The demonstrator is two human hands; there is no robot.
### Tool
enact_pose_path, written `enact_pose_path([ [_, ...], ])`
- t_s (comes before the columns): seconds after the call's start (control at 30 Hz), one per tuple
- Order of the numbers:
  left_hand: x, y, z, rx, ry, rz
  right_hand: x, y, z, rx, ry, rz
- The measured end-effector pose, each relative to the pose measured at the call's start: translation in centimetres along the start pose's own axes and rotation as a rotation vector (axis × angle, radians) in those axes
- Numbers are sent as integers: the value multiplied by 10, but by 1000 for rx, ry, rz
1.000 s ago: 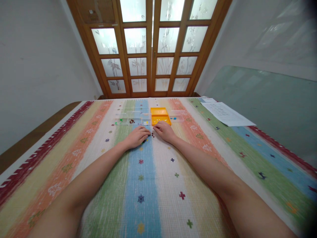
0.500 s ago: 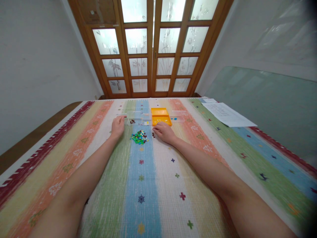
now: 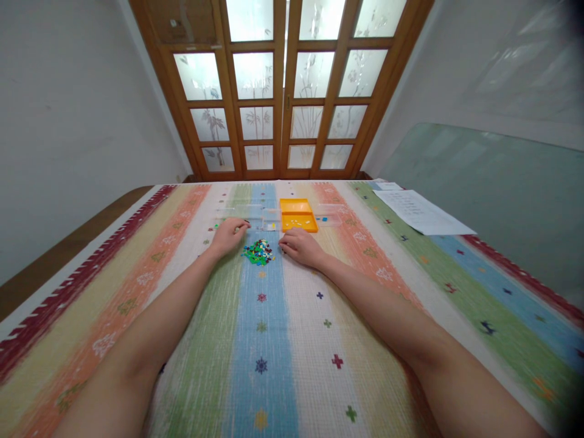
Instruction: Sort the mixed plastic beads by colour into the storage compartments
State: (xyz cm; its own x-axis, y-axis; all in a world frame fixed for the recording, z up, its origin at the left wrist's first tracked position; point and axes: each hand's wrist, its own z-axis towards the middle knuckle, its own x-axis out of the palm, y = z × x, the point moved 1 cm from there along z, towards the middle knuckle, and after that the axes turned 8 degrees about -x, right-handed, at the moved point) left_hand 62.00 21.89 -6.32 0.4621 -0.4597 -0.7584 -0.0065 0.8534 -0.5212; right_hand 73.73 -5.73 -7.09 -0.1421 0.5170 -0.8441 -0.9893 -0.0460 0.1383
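Note:
A small heap of tiny coloured pieces (image 3: 258, 251) lies on the blue stripe of the striped cloth (image 3: 274, 340). My left hand (image 3: 229, 235) rests just left of the heap, its fingers curled, with the fingertips at the near edge of a clear tray (image 3: 233, 213). My right hand (image 3: 298, 244) lies just right of the heap, fingers bent down onto the cloth by its edge. What either hand pinches is too small to see. An orange tray (image 3: 296, 214) stands behind the heap.
More small clear trays (image 3: 326, 215) flank the orange one in a row. A printed sheet of paper (image 3: 420, 210) lies at the far right. A pane of glass leans on the right wall. Wooden doors with frosted panes stand behind the table.
My left hand lifted off the heap, uncovering it, reached to the far left clear tray, then came back right toward the heap. My right hand barely shifted.

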Motion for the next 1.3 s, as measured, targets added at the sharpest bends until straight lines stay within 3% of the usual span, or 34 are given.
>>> enact_pose_path([
  [0.2,-1,-8,-3,107,277,45,1,-2,-2,25,10,-6],
  [0.3,-3,-8,-4,130,344,16,1,-2,-2,23,10,-11],
  [0.9,-5,-12,-5,216,458,-89,1,-3,-2,28,23,-16],
  [1.3,2,-7,-7,104,446,-155,0,-2,-2,39,20,6],
])
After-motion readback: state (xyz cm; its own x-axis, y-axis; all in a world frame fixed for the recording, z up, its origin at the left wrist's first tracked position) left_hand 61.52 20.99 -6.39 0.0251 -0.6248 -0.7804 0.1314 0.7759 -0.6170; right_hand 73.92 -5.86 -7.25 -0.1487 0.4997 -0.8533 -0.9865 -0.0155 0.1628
